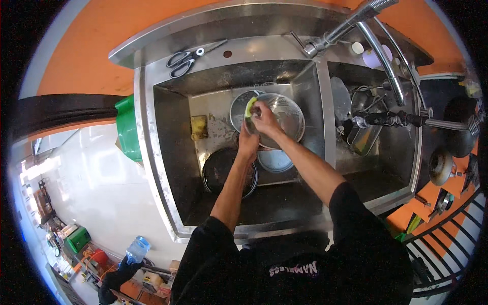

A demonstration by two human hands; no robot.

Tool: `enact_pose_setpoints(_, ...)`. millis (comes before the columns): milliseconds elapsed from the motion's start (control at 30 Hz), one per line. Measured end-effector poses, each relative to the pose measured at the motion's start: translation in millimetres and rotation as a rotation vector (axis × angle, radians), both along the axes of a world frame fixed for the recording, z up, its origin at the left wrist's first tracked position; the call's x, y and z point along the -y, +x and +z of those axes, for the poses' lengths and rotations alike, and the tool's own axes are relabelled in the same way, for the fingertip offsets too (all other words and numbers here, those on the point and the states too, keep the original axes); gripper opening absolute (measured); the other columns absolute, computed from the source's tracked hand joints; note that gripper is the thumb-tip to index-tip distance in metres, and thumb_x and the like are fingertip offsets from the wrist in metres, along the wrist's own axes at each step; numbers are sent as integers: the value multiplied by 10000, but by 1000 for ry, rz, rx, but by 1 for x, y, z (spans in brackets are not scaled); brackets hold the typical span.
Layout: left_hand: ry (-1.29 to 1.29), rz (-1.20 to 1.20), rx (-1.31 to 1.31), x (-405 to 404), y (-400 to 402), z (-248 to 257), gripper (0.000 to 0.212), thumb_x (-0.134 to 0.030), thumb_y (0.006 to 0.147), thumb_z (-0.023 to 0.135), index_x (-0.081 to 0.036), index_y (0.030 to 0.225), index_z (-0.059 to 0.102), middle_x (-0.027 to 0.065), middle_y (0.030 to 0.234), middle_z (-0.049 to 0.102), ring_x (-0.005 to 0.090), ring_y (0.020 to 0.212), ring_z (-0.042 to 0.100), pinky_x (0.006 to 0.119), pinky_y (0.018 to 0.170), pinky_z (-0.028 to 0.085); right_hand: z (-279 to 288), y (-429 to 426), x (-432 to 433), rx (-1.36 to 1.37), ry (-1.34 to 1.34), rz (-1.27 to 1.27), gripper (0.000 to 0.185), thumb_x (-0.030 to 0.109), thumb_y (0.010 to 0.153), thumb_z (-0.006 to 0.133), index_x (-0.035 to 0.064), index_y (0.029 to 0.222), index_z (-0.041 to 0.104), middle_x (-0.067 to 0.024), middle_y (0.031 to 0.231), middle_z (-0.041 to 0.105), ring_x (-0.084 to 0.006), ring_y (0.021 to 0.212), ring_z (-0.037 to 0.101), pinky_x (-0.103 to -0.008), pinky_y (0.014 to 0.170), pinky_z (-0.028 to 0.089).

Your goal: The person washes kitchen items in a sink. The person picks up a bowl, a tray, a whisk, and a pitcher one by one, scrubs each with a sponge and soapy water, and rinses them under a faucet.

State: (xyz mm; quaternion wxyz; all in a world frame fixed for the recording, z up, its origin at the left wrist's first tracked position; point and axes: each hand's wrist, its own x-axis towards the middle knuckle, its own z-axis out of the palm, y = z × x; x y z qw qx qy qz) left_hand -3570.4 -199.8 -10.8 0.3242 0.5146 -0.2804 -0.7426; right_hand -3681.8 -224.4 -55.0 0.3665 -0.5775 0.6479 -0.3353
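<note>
My right hand (pixel 265 121) grips a yellow-green sponge (pixel 250 107) together with something dark, and presses at the left rim of a round metal pan or bowl (pixel 289 118). On the near left side of that vessel, my left hand (pixel 248 142) holds its edge; the fingers are partly hidden. Behind them lies another round metal vessel (pixel 237 110), in the left basin (pixel 179 152) of a stainless steel sink. A black round pan (pixel 221 171) rests nearer to me, partly under my left forearm. Beside it is a light grey round piece (pixel 275 161). A yellow sponge (pixel 199 127) lies on the basin floor.
Scissors (pixel 185 63) lie on the back ledge. A metal faucet (pixel 381 65) and a sprayer hose (pixel 396 119) hang over the right basin, which holds containers (pixel 366 137). A purple cup (pixel 376 57) stands behind. A green bin (pixel 129 127) is left of the sink.
</note>
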Motion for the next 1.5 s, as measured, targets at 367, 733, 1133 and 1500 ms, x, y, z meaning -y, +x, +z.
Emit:
enact_pose_setpoints(367, 351, 66, -111, 21, 36, 0, 331, -150, 777, 450, 10, 1061, 504, 143, 961, 570, 276, 863, 573, 369, 749, 493, 82, 9, -34, -257, 249, 629, 291, 252, 788, 485, 21, 956, 536, -186, 999, 564, -373, 949, 538, -454, 817, 417)
enact_pose_setpoints(733, -102, -192, 319, 12, 29, 9, 512, 42, 703, 472, 22, 1208, 390, 158, 1034, 542, 241, 810, 589, 337, 653, 512, 95, -62, -34, -360, -47, 910, 382, 510, 778, 549, 133, 837, 568, -124, 695, 590, -322, 670, 601, -440, 596, 483)
enact_pose_setpoints(1133, -667, -356, 392, 49, 16, -26, 280, -316, 903, 483, -60, 987, 558, 117, 928, 578, 215, 863, 551, 353, 795, 405, 74, -81, 44, -396, -277, 442, 474, 492, 601, 724, 84, 764, 547, -105, 713, 580, -315, 699, 578, -415, 612, 453)
enact_pose_setpoints(1500, -296, 120, 242, 47, -45, 12, 336, -238, 949, 372, 16, 839, 564, 72, 703, 568, 160, 616, 516, 311, 565, 421, 59, -31, -4, -365, -371, -143, 337, 284, 813, 571, 54, 1057, 531, -191, 1148, 482, -412, 1115, 410, -493, 938, 315)
